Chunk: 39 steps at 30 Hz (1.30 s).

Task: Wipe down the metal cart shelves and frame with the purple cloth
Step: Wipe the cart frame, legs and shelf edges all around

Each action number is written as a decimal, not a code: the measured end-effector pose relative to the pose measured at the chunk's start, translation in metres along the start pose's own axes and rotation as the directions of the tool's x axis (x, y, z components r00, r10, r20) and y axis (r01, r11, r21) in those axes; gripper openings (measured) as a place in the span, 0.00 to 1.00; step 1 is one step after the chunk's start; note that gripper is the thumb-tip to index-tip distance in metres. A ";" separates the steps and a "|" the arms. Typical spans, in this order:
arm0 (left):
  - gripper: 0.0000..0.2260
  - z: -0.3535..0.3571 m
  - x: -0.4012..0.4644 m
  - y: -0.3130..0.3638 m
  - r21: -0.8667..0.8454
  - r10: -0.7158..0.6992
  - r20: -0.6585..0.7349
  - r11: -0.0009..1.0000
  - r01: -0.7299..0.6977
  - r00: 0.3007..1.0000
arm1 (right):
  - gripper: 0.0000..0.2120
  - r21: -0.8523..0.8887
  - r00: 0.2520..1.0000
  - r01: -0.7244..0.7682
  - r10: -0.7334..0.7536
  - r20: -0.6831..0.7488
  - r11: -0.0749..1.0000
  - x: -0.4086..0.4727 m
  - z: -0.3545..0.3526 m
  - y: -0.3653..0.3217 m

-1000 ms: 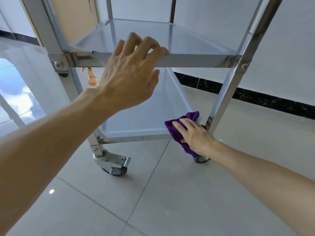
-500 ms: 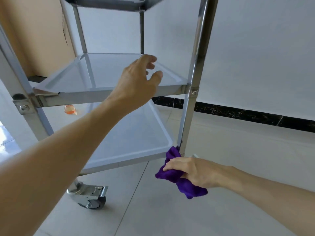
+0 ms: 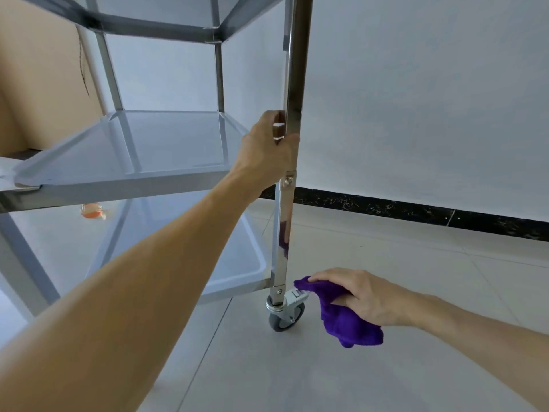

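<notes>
Gripping cart post with left hand; clutching purple cloth in right hand beside caster.

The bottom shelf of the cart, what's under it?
Under the bottom shelf at the near corner sits a caster wheel on the tiled floor, with the purple cloth against its bracket. The other casters are hidden by the left arm or out of view.
</notes>
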<state>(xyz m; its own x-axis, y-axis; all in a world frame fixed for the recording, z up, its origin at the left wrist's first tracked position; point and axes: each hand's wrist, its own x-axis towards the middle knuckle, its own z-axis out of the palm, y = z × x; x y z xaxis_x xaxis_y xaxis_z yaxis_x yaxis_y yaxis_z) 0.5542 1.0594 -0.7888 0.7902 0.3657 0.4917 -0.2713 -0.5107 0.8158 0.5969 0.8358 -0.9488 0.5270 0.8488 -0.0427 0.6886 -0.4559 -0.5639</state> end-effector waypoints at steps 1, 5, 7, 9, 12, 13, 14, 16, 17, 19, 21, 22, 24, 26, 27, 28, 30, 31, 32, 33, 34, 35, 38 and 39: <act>0.15 -0.006 -0.003 -0.001 0.005 0.007 0.009 1.000 -0.007 1.000 | 0.22 0.002 1.000 -0.006 0.006 -0.007 1.000 0.002 -0.002 -0.001; 0.11 -0.037 -0.018 -0.005 0.064 0.012 0.040 0.998 -0.015 0.999 | 0.23 0.049 0.999 -0.001 0.004 -0.054 0.999 0.020 -0.006 -0.012; 0.10 -0.057 -0.026 -0.006 0.084 0.011 0.059 0.996 -0.016 0.998 | 0.24 0.058 0.994 0.036 -0.030 -0.105 0.998 0.031 -0.008 -0.025; 0.07 -0.080 -0.036 -0.006 0.114 0.022 0.074 0.993 -0.030 0.997 | 0.24 0.059 0.986 0.084 -0.075 -0.148 0.995 0.046 -0.012 -0.043; 0.02 -0.116 -0.054 -0.006 0.158 0.016 0.079 0.987 -0.028 0.997 | 0.23 0.050 0.965 0.141 -0.126 -0.230 0.989 0.070 -0.020 -0.072; 0.02 -0.129 -0.060 -0.005 0.183 0.015 0.079 0.983 -0.030 0.997 | 0.22 0.063 0.952 0.168 -0.145 -0.269 0.984 0.078 -0.023 -0.083; 0.02 -0.141 -0.067 -0.005 0.199 0.016 0.073 0.979 -0.030 0.997 | 0.22 0.081 0.936 0.198 -0.164 -0.313 0.977 0.086 -0.025 -0.095; 0.03 -0.166 -0.081 -0.003 0.211 0.019 0.039 0.977 -0.027 0.999 | 0.22 0.112 0.894 0.261 -0.197 -0.402 0.959 0.103 -0.028 -0.120; 0.06 -0.178 -0.088 -0.002 0.215 0.023 0.011 0.976 -0.025 1.000 | 0.22 0.123 0.875 0.289 -0.209 -0.437 0.950 0.112 -0.029 -0.133; 0.16 -0.199 -0.100 -0.001 0.247 0.008 -0.063 0.969 0.008 0.998 | 0.21 0.128 0.839 0.341 -0.240 -0.489 0.931 0.131 -0.029 -0.163; 0.23 -0.219 -0.112 -0.001 0.273 -0.019 -0.144 0.960 0.058 0.989 | 0.20 0.111 0.794 0.402 -0.286 -0.536 0.909 0.150 -0.028 -0.192; 0.26 -0.229 -0.118 -0.002 0.264 -0.038 -0.183 0.961 0.087 0.982 | 0.20 0.094 0.774 0.429 -0.312 -0.550 0.898 0.158 -0.027 -0.207; 0.29 -0.250 -0.129 -0.003 0.225 -0.062 -0.256 0.967 0.122 0.965 | 0.20 0.009 0.740 0.478 -0.397 -0.542 0.878 0.176 -0.024 -0.237; 0.27 -0.272 -0.140 -0.007 0.171 -0.092 -0.323 0.973 0.153 0.942 | 0.21 -0.145 0.697 0.532 -0.529 -0.484 0.834 0.193 -0.020 -0.265; 0.27 -0.283 -0.146 -0.008 0.141 -0.107 -0.351 0.976 0.166 0.930 | 0.22 -0.224 0.683 0.551 -0.588 -0.434 0.804 0.203 -0.016 -0.277; 0.27 -0.294 -0.151 -0.010 0.120 -0.116 -0.376 0.978 0.172 0.919 | 0.23 -0.292 0.684 0.556 -0.628 -0.371 0.778 0.212 -0.010 -0.288; 0.27 -0.312 -0.160 -0.013 0.102 -0.121 -0.435 0.978 0.182 0.892 | 0.27 -0.448 0.730 0.522 -0.652 -0.205 0.726 0.227 0.005 -0.306; 0.27 -0.320 -0.165 -0.015 0.093 -0.123 -0.474 0.978 0.188 0.872 | 0.29 -0.537 0.755 0.498 -0.646 -0.117 0.680 0.234 0.014 -0.312; 0.28 -0.327 -0.169 -0.017 0.080 -0.124 -0.517 0.978 0.192 0.847 | 0.31 -0.606 0.771 0.479 -0.634 -0.056 0.635 0.239 0.024 -0.318; 0.28 -0.334 -0.173 -0.019 0.067 -0.120 -0.559 0.980 0.189 0.820 | 0.31 -0.638 0.774 0.467 -0.632 -0.039 0.612 0.243 0.033 -0.324; 0.27 -0.340 -0.176 -0.020 0.053 -0.117 -0.600 0.981 0.185 0.792 | 0.31 -0.644 0.773 0.457 -0.633 -0.054 0.613 0.246 0.041 -0.329; 0.27 -0.345 -0.179 -0.021 0.045 -0.113 -0.639 0.982 0.184 0.761 | 0.32 -0.642 0.766 0.451 -0.638 -0.078 0.620 0.249 0.048 -0.334; 0.27 -0.358 -0.185 -0.022 0.046 -0.095 -0.725 0.981 0.186 0.683 | 0.33 -0.665 0.755 0.410 -0.641 -0.137 0.625 0.260 0.066 -0.347; 0.26 -0.361 -0.187 -0.023 0.044 -0.094 -0.743 0.981 0.189 0.662 | 0.32 -0.686 0.745 0.385 -0.647 -0.163 0.617 0.262 0.072 -0.351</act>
<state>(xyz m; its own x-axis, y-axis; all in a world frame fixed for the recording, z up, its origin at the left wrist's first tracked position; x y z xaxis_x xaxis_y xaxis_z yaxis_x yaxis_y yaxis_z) 0.2143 1.2840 -0.7889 0.1408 0.8686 0.4750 -0.0932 -0.4660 0.8798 0.4577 1.2374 -0.8214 0.0286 0.8836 0.4673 0.9696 -0.1382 0.2018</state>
